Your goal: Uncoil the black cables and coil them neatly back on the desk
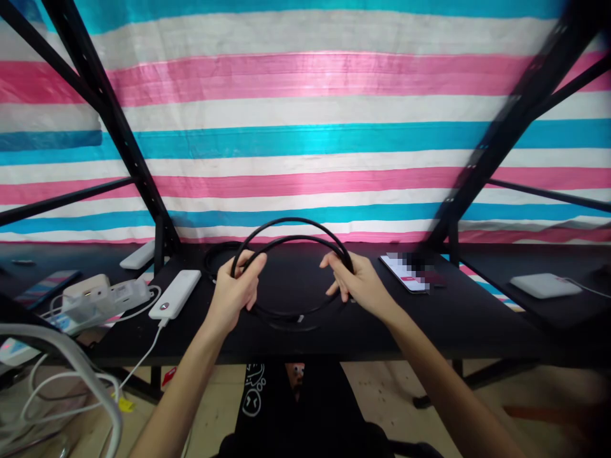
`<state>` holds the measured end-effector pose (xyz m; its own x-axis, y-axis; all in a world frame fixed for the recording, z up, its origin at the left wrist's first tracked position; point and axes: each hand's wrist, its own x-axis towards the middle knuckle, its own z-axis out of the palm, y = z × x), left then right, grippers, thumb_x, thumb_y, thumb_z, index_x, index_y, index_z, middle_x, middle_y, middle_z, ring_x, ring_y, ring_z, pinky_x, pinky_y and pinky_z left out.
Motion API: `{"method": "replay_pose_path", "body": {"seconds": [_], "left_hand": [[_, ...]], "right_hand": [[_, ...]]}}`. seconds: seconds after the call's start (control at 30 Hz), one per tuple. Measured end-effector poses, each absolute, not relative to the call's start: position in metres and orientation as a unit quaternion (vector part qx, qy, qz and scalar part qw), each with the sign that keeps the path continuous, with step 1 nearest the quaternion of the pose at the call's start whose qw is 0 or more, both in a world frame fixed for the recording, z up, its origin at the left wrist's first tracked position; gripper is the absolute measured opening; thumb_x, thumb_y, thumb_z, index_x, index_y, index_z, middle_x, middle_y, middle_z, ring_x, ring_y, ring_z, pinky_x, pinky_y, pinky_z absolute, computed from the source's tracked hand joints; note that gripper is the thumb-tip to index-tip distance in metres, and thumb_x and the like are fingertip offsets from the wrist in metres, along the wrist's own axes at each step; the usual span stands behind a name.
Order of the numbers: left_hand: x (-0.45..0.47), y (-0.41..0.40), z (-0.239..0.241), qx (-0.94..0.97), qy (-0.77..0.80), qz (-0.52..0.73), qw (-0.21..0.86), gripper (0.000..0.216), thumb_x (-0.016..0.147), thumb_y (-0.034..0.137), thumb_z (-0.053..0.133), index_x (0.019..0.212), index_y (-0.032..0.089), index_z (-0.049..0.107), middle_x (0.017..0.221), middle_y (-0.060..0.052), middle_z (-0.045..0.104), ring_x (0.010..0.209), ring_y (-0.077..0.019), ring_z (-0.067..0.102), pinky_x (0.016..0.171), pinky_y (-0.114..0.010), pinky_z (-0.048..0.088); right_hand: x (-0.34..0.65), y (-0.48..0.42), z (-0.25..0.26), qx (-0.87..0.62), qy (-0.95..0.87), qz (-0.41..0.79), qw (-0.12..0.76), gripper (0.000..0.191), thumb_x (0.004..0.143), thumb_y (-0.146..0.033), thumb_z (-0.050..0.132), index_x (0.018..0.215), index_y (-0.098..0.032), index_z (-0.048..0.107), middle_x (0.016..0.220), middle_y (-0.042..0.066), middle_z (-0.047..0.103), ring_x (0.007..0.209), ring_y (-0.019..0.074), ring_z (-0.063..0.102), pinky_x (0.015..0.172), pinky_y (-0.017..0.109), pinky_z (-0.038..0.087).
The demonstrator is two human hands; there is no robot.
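Observation:
A black cable (296,221), coiled into loose loops, is held up between my two hands over the black tabletop (305,346). My left hand (236,283) grips the left side of the coil, thumb on top and fingers curled around it. On the opposite side, my right hand (351,277) has the loops between thumb and palm, with some fingers partly extended inside the ring. A small pale tag or clip shows on the lower part of the loops. Behind my left hand, another dark coil (210,257) lies on the table, partly hidden.
To the left lie a white power bank (175,294) with a plugged-in cord, a power strip (71,321) with chargers, and tangled white cables (71,375). A phone (403,273) rests at right, a white device (545,285) farther right. Black metal posts (119,133) flank a striped sheet (305,140).

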<state>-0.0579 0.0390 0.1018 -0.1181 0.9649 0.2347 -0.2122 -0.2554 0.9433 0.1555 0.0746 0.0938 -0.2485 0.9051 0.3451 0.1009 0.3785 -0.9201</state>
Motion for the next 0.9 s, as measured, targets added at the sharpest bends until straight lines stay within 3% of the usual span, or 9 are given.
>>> {"method": "replay_pose_path", "body": {"seconds": [0.07, 0.13, 0.2, 0.27, 0.37, 0.5, 0.57, 0.7, 0.9], "left_hand": [[-0.056, 0.040, 0.102, 0.510, 0.441, 0.597, 0.434, 0.025, 0.076, 0.042, 0.068, 0.079, 0.019, 0.057, 0.041, 0.012, 0.027, 0.031, -0.0026, 0.019, 0.030, -0.015, 0.014], [-0.050, 0.041, 0.102, 0.549, 0.453, 0.552, 0.434, 0.028, 0.077, 0.045, 0.066, 0.076, 0.018, 0.060, 0.045, 0.010, 0.029, 0.034, -0.0028, 0.021, 0.032, -0.017, 0.011], [-0.044, 0.041, 0.102, 0.587, 0.445, 0.508, 0.446, 0.032, 0.077, 0.047, 0.063, 0.070, 0.016, 0.062, 0.046, 0.008, 0.029, 0.038, -0.0035, 0.022, 0.035, -0.019, 0.010], [-0.041, 0.041, 0.102, 0.610, 0.436, 0.480, 0.456, 0.035, 0.077, 0.048, 0.063, 0.067, 0.015, 0.064, 0.048, 0.007, 0.030, 0.040, -0.0041, 0.022, 0.037, -0.020, 0.010], [-0.043, 0.039, 0.104, 0.608, 0.419, 0.464, 0.489, 0.034, 0.076, 0.048, 0.065, 0.069, 0.015, 0.066, 0.048, 0.007, 0.029, 0.041, -0.0042, 0.019, 0.038, -0.021, 0.008], [-0.051, 0.033, 0.112, 0.588, 0.372, 0.425, 0.579, 0.039, 0.082, 0.053, 0.055, 0.087, 0.016, 0.067, 0.044, 0.010, 0.023, 0.039, -0.0040, 0.009, 0.038, -0.020, 0.002], [-0.053, 0.029, 0.116, 0.591, 0.355, 0.393, 0.608, 0.040, 0.085, 0.052, 0.051, 0.089, 0.015, 0.067, 0.046, 0.010, 0.022, 0.039, -0.0038, 0.008, 0.037, -0.020, 0.003], [-0.056, 0.023, 0.117, 0.592, 0.353, 0.377, 0.619, 0.040, 0.087, 0.049, 0.051, 0.080, 0.013, 0.067, 0.048, 0.009, 0.020, 0.042, -0.0040, 0.009, 0.039, -0.020, 0.004], [-0.060, 0.020, 0.114, 0.577, 0.356, 0.410, 0.610, 0.041, 0.085, 0.050, 0.055, 0.074, 0.013, 0.068, 0.047, 0.009, 0.018, 0.042, -0.0039, 0.008, 0.041, -0.022, 0.004]], "right_hand": [[0.156, 0.077, 0.092, -0.410, -0.682, 0.395, 0.459, 0.030, 0.087, -0.046, 0.053, 0.087, -0.017, 0.062, 0.041, -0.008, 0.043, 0.031, 0.0082, 0.046, 0.038, 0.021, 0.045], [0.153, 0.075, 0.094, -0.427, -0.689, 0.363, 0.460, 0.024, 0.084, -0.040, 0.057, 0.090, -0.018, 0.062, 0.053, -0.005, 0.054, 0.035, 0.0079, 0.048, 0.034, 0.019, 0.037], [0.147, 0.068, 0.099, -0.415, -0.714, 0.325, 0.461, 0.022, 0.079, -0.033, 0.063, 0.096, -0.019, 0.062, 0.064, -0.002, 0.059, 0.043, 0.0081, 0.050, 0.039, 0.019, 0.039], [0.143, 0.058, 0.107, -0.393, -0.746, 0.303, 0.444, 0.031, 0.076, -0.029, 0.066, 0.106, -0.021, 0.063, 0.062, -0.003, 0.056, 0.049, 0.0090, 0.049, 0.046, 0.020, 0.041], [0.142, 0.043, 0.118, -0.358, -0.773, 0.326, 0.409, 0.037, 0.079, -0.034, 0.064, 0.114, -0.022, 0.065, 0.059, -0.003, 0.054, 0.053, 0.0110, 0.050, 0.049, 0.022, 0.043], [0.147, 0.033, 0.127, -0.365, -0.756, 0.311, 0.446, 0.032, 0.088, -0.039, 0.050, 0.090, -0.020, 0.076, 0.054, -0.001, 0.057, 0.060, 0.0143, 0.059, 0.057, 0.024, 0.047], [0.149, 0.032, 0.128, -0.391, -0.739, 0.282, 0.471, 0.031, 0.087, -0.037, 0.054, 0.081, -0.019, 0.078, 0.053, -0.001, 0.059, 0.057, 0.0144, 0.060, 0.056, 0.024, 0.048], [0.148, 0.030, 0.128, -0.399, -0.716, 0.269, 0.505, 0.020, 0.079, -0.031, 0.062, 0.078, -0.018, 0.078, 0.059, 0.001, 0.067, 0.055, 0.0142, 0.062, 0.053, 0.023, 0.048], [0.145, 0.028, 0.131, -0.371, -0.732, 0.277, 0.499, 0.020, 0.081, -0.026, 0.060, 0.077, -0.018, 0.077, 0.052, -0.001, 0.063, 0.051, 0.0112, 0.059, 0.053, 0.021, 0.048]]}}
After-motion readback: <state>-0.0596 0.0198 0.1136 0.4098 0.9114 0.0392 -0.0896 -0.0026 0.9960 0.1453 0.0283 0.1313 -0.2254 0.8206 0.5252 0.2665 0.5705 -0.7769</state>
